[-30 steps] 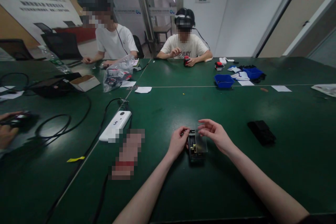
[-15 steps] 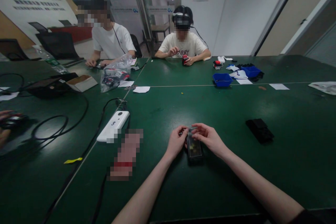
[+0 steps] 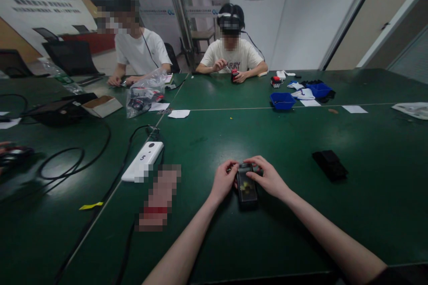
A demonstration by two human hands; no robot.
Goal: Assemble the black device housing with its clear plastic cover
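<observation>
A black handheld device (image 3: 247,190) with a glossy, screen-like face lies on the green table in front of me, its long side pointing away. My left hand (image 3: 226,179) is closed round its upper left edge, fingers bent at the corner. My right hand (image 3: 266,177) is at the upper right corner, the thumb on the face near the side and the index finger along the top edge. Part of the far end is covered by my fingers. Off to the right lies a black pouch-like item (image 3: 330,164), touched by neither hand.
Left of me are a white power bank marked 5 (image 3: 143,160), black cables (image 3: 129,236) and a yellow strip (image 3: 91,205). Farther off are a plastic bag (image 3: 142,98), an open carton (image 3: 103,106) and a blue tray (image 3: 281,101). Two people (image 3: 142,51) (image 3: 230,53) sit across the table.
My right fingers have moved from over the device's upper face to its top and right edges, showing more of the face. My left hand has kept its hold.
</observation>
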